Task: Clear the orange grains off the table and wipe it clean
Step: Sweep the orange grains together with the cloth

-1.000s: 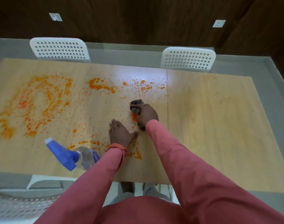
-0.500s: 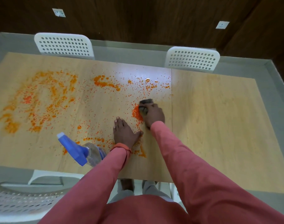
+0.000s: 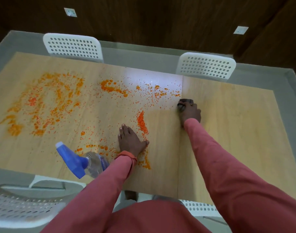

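Woodgrain table (image 3: 228, 132), granular orange grains (image 3: 142, 121), dark cloth (image 3: 184, 105)

The right hand (image 3: 189, 113) covers most of the dark cloth (image 3: 185, 103), so only the cloth's far edge shows at the hand's twelve o'clock, and its shape cannot be told. The left sleeve (image 3: 110, 179) hides the base of the spray bottle (image 3: 81, 161) at the bottle's three o'clock. The white chair (image 3: 22, 207) at seven o'clock is cut by the left edge. Single orange grains (image 3: 142, 122) are too small to tell apart.
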Tool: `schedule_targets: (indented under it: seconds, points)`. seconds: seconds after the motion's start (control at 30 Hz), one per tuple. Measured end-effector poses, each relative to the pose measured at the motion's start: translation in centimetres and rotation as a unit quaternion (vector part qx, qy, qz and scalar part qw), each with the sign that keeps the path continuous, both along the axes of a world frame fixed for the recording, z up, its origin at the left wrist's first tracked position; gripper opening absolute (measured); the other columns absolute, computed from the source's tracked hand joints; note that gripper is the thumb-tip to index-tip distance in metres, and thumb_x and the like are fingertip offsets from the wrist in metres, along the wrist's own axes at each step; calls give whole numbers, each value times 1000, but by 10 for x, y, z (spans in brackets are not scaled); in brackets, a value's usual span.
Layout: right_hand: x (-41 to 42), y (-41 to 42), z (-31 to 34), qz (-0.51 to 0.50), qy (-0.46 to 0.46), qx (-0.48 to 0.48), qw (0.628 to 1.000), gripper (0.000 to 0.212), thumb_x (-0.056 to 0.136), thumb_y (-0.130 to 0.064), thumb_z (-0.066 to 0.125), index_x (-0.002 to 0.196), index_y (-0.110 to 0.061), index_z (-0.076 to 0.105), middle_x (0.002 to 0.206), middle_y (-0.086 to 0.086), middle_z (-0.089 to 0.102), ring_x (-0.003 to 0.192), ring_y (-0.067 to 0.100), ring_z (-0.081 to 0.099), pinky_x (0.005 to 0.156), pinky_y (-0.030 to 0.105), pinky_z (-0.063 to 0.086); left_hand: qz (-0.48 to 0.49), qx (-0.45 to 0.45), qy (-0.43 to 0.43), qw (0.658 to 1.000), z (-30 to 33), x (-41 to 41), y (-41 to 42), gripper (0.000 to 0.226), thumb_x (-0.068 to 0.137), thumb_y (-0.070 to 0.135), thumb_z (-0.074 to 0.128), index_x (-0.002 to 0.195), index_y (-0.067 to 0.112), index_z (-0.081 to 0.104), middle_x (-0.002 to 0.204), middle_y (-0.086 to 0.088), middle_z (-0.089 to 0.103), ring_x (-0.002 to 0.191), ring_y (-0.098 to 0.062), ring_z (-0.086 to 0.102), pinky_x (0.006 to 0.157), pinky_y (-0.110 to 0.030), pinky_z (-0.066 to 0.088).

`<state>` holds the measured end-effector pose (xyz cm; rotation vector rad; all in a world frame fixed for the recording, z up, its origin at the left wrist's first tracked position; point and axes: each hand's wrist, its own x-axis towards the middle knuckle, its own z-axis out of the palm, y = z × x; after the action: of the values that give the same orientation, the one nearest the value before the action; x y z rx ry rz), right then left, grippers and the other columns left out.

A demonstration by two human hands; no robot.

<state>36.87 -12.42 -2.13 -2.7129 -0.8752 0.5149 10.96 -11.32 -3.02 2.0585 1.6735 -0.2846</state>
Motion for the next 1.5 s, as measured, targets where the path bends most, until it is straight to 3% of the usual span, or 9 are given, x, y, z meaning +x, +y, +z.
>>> schedule_targets:
  seconds: [0.23,0.4,0.6,0.77,0.93,1.13,1.23,1.37,1.5]
  points:
    - [-94,45,7,224,73,49,971,48,100,-13,44,142,-34,51,143,8,48,125,37,45,106,47,45,39,-11,3,999,1,11,2,120,72,61,71,152,-2,6,161,-15,-4,149,-32,2,121,-44,11]
    - [-65,52,2,174,208,149,951,65,91,3,50,130,-48,58,119,3,54,78,27,68,57,37,63,59,-5,-15,998,3,14,6,124,69,59,73,153,2,1,161,-14,-1,149,-32,-2,122,-43,10]
    - [46,63,4,70,-18,92,993,46,99,-11,42,140,-32,46,134,14,47,119,39,47,95,47,49,77,-19,-37,996,9,36,29,134,64,74,70,153,5,-3,162,-12,-7,149,-30,-7,120,-40,4]
    - [46,88,-8,101,-8,1,995,44,103,-23,37,146,-29,43,150,12,38,128,40,37,101,50,44,113,-28,-23,993,9,49,51,139,61,73,72,153,2,-5,161,-14,-11,149,-31,-9,121,-41,4]
    - [-37,98,0,306,40,7,951,55,99,-8,38,149,-32,42,156,8,36,138,42,27,112,51,35,122,-34,-11,992,7,56,57,141,60,69,76,152,0,-6,160,-16,-13,148,-33,-8,121,-43,6]
    - [-28,104,5,284,187,149,928,72,82,7,43,129,-44,61,132,7,54,111,34,58,96,44,54,110,-43,12,993,4,58,61,141,61,69,75,151,-1,-7,160,-18,-14,148,-34,-9,121,-45,8]
    - [27,115,8,210,96,176,957,63,86,-2,41,130,-43,58,133,7,53,110,38,56,95,53,53,105,-48,20,993,5,60,61,139,64,68,74,151,-1,-8,159,-18,-15,148,-35,-9,121,-45,8]
    - [82,135,11,167,3,57,984,40,102,-24,35,137,-37,50,148,7,41,127,39,41,109,51,33,98,-51,24,994,5,60,64,138,65,69,73,151,-2,-8,159,-19,-16,148,-35,-10,121,-46,8]
    - [53,149,15,239,-20,5,971,38,104,-32,35,139,-32,50,150,9,41,131,37,41,112,50,32,105,-50,12,993,5,59,63,139,64,68,75,151,-2,-8,159,-18,-16,148,-35,-10,121,-46,9]
